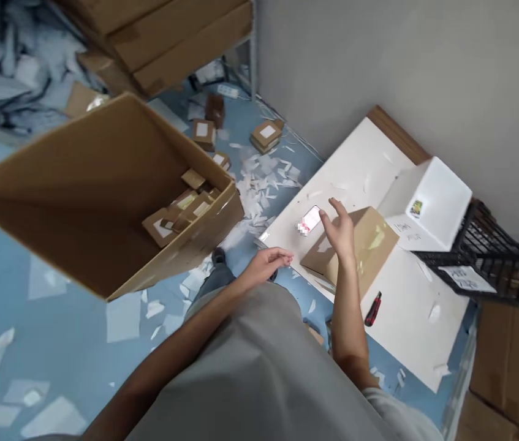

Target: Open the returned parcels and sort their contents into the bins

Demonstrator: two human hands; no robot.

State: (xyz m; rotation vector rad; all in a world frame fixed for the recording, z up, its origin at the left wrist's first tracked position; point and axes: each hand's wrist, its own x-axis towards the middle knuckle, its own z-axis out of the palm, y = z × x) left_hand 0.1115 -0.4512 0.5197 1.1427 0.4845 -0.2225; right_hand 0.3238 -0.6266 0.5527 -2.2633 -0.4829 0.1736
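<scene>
My right hand (340, 234) is open above the white table, thumb and forefinger spread, with nothing visible in it. Its thumb is close to a smartphone (311, 220) with a lit screen; whether they touch I cannot tell. Beneath this hand and forearm lies a taped brown cardboard box (377, 242), partly hidden by the arm. My left hand (266, 264) hovers by the table's near left edge, fingers loosely stretched and no object visible in them. A red and black utility knife (373, 309) rests on the table beside the box.
Left of me stands a large open carton (176, 257) with several small boxes inside. Paper scraps (259, 184) and small boxes (266, 135) litter the blue floor. A white bin (440, 202) and black crate (493, 251) occupy the far right of the white table (418, 324).
</scene>
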